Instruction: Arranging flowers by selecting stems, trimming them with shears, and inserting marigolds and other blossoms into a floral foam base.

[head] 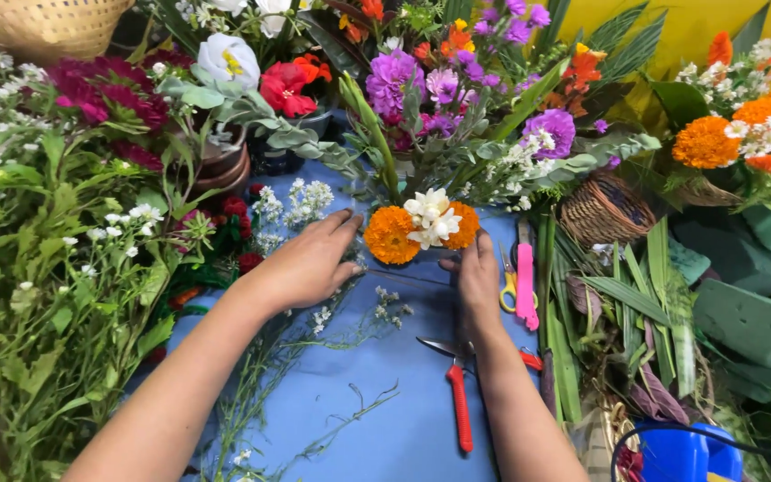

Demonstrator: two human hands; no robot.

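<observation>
Both hands are working a small posy (423,229) of orange marigolds and white blooms at the middle of the blue counter (385,393): the left hand (305,265) is curling loosely beside it, the right hand (478,278) pinching its base, red-handled scissors (459,393) lying nearby

I count two orange marigolds (392,236) by my hands, one white flower (431,217) between them, one red-handled pair of scissors (459,402), one pink cutter (526,284), two woven baskets (601,212).
</observation>
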